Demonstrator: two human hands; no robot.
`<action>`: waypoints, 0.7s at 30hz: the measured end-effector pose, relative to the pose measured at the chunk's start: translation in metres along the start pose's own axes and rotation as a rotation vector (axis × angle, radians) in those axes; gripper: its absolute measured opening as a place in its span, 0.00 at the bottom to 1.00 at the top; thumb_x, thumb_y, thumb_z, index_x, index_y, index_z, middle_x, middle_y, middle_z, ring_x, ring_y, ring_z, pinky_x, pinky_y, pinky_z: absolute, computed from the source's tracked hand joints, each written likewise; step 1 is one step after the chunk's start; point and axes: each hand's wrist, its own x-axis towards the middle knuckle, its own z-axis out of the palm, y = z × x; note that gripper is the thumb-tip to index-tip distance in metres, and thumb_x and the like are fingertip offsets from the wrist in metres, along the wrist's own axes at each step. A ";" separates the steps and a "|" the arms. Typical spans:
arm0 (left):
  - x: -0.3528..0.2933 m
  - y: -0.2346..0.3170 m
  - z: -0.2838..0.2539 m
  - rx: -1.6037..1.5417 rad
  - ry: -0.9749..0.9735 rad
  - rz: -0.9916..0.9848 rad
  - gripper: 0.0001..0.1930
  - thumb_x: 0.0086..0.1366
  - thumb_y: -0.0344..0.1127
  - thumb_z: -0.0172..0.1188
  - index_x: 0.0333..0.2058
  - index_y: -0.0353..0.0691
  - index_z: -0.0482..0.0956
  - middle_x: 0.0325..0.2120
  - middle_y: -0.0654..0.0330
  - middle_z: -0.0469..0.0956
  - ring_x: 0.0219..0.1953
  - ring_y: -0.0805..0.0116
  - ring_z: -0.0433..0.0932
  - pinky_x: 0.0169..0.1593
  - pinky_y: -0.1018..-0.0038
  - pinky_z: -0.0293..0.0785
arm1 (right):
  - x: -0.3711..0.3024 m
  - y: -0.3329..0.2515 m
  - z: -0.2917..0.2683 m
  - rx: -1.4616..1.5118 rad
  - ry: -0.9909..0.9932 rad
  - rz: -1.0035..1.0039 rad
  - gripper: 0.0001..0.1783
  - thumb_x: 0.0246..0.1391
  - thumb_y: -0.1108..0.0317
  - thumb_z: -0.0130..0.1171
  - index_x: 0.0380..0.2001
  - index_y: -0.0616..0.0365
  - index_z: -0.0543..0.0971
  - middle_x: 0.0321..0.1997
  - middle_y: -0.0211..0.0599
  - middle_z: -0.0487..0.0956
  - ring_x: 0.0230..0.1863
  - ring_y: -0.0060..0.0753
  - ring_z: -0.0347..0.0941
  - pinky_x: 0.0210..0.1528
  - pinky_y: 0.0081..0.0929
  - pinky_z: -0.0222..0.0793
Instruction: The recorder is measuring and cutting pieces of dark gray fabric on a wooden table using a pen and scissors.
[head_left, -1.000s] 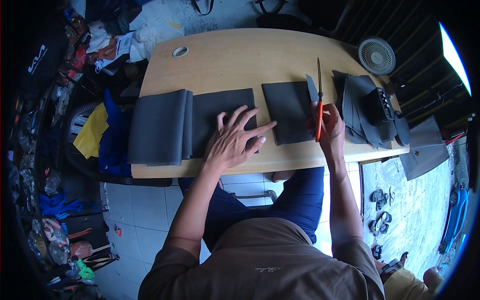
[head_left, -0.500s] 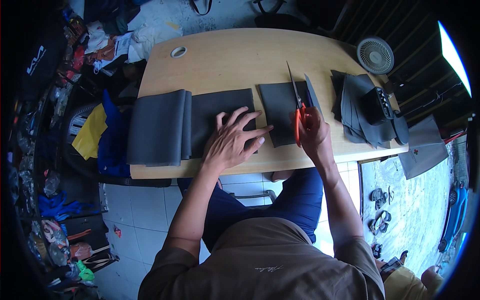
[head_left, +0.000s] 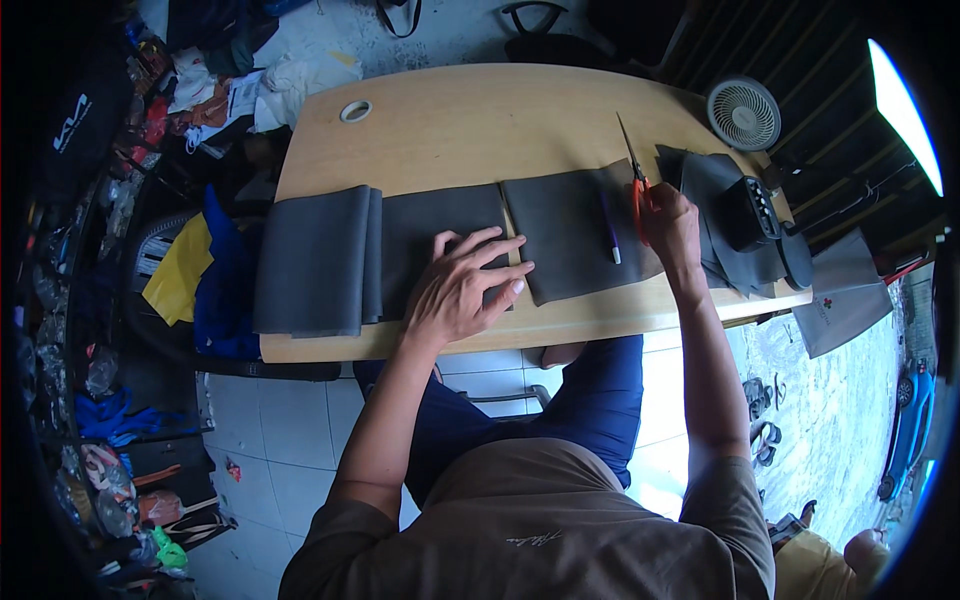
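My left hand (head_left: 465, 287) lies flat with its fingers spread on a dark grey sheet (head_left: 420, 220). Its longer fingertips cross a narrow gap onto the near left edge of a separate dark grey piece (head_left: 560, 215). Scissors with orange handles (head_left: 641, 200) are in my closed right hand (head_left: 672, 238), their blades pointing away from me. That hand is at the right edge of the separate piece; whether it also pinches the edge is hidden. A purple pen with a white end (head_left: 609, 228) rests on this piece. Left of my left hand, the sheet continues into folded layers (head_left: 315, 260).
Several dark grey pieces (head_left: 715, 190) are stacked at the table's right, under a black box-like object (head_left: 750, 213). A round fan (head_left: 743, 113) stands at the far right corner, and a tape roll (head_left: 356, 111) at the far left of the wooden table (head_left: 470, 120).
My right hand has moved right with the scissors. The separate piece now spreads wider to the right, and the pen on it has come into plain view. My left hand has barely moved.
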 end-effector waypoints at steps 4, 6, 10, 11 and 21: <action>-0.001 -0.004 0.002 -0.071 0.038 0.034 0.18 0.78 0.51 0.62 0.53 0.53 0.96 0.63 0.61 0.88 0.72 0.54 0.79 0.73 0.53 0.62 | 0.005 0.018 0.009 -0.226 -0.060 0.031 0.22 0.65 0.54 0.74 0.34 0.67 0.86 0.35 0.62 0.87 0.42 0.68 0.87 0.46 0.53 0.82; -0.001 -0.005 0.002 -0.088 0.051 0.044 0.18 0.78 0.51 0.63 0.52 0.52 0.96 0.62 0.60 0.90 0.71 0.54 0.80 0.72 0.54 0.64 | 0.003 0.023 0.014 -0.222 -0.027 -0.006 0.21 0.65 0.55 0.73 0.33 0.67 0.86 0.36 0.62 0.87 0.42 0.69 0.87 0.47 0.55 0.82; -0.001 -0.006 0.003 -0.108 0.065 0.048 0.17 0.77 0.49 0.64 0.51 0.49 0.97 0.60 0.60 0.91 0.71 0.54 0.80 0.72 0.57 0.67 | 0.007 0.033 0.025 -0.225 -0.030 -0.016 0.21 0.65 0.55 0.73 0.34 0.68 0.86 0.40 0.67 0.87 0.44 0.70 0.87 0.50 0.57 0.83; -0.001 -0.006 0.003 -0.111 0.067 0.052 0.17 0.77 0.49 0.64 0.50 0.48 0.97 0.60 0.60 0.91 0.71 0.54 0.80 0.72 0.58 0.67 | 0.010 0.037 0.027 -0.230 -0.015 -0.014 0.21 0.65 0.55 0.73 0.34 0.68 0.86 0.42 0.69 0.87 0.45 0.70 0.87 0.51 0.58 0.83; -0.001 -0.006 0.002 -0.137 0.042 0.039 0.16 0.77 0.48 0.65 0.48 0.49 0.98 0.59 0.61 0.91 0.71 0.55 0.81 0.72 0.59 0.68 | 0.057 0.032 0.030 -0.382 -0.109 -0.097 0.24 0.67 0.52 0.73 0.39 0.69 0.86 0.44 0.65 0.88 0.48 0.67 0.87 0.53 0.55 0.83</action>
